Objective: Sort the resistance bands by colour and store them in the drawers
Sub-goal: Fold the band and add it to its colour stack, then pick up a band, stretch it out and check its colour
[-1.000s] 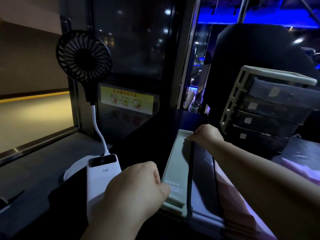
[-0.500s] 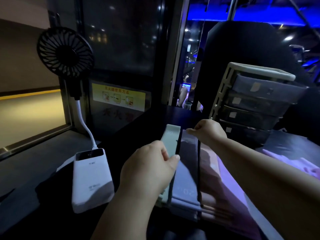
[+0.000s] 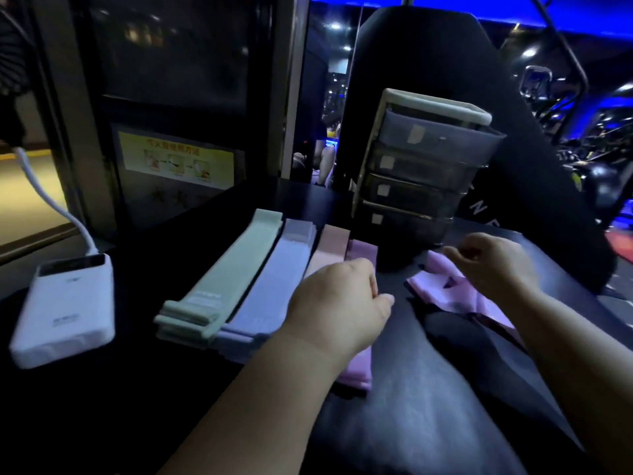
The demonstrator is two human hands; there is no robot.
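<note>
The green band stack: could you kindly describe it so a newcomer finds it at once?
Start at the grey drawer unit. To its front left, band stacks lie in a row. The green stack is the leftmost, nearest the white power bank.

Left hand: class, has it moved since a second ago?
Yes. The left hand has moved right: off the near end of the green bands, now over the pink-purple bands.

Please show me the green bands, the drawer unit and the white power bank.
green bands [image 3: 233, 265]: head view, top band's flat middle.
drawer unit [image 3: 445, 138]: head view, front of top drawer.
white power bank [image 3: 66, 303]: head view, middle of top face.
</note>
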